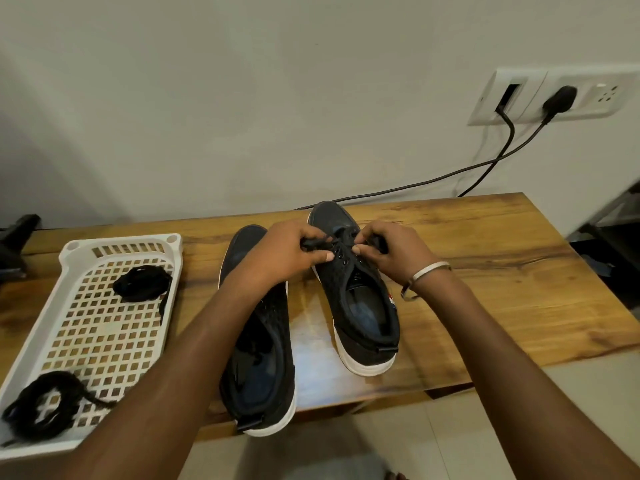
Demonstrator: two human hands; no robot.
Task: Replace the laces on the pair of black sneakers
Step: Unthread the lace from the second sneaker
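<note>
1. Two black fabric sneakers with white soles stand side by side on the glossy wooden table (485,271), toes towards the wall; the right-hand sneaker (360,303) sits further back, the left-hand sneaker (259,358) reaches the near edge
2. The left hand (291,252) pinches one end of a black lace (313,243) over the front eyelets of the right-hand sneaker; the right hand (388,252) has its fingers curled around what looks like the other end, though the lace there is mostly hidden
3. The lace should be soft, limp and light, so it is best taken near the stiff tip, where it can be steered through an eyelet; held further back it would likely flop
4. The sneaker seems light enough to slide on the shiny top when the lace is tugged, so steadying its upper may be wise
5. A white perforated plastic tray (69,258) lies left of the shoes, holding two bundles of black lace, one at the far bundle (142,284) and one at the near bundle (43,405)
6. Behind, two black cables (485,164) run from a white wall socket (561,95) down past the table's back edge, well clear of the hands
7. The left forearm crosses above the left-hand sneaker, hiding much of it; nothing else crowds the eyelets
</note>
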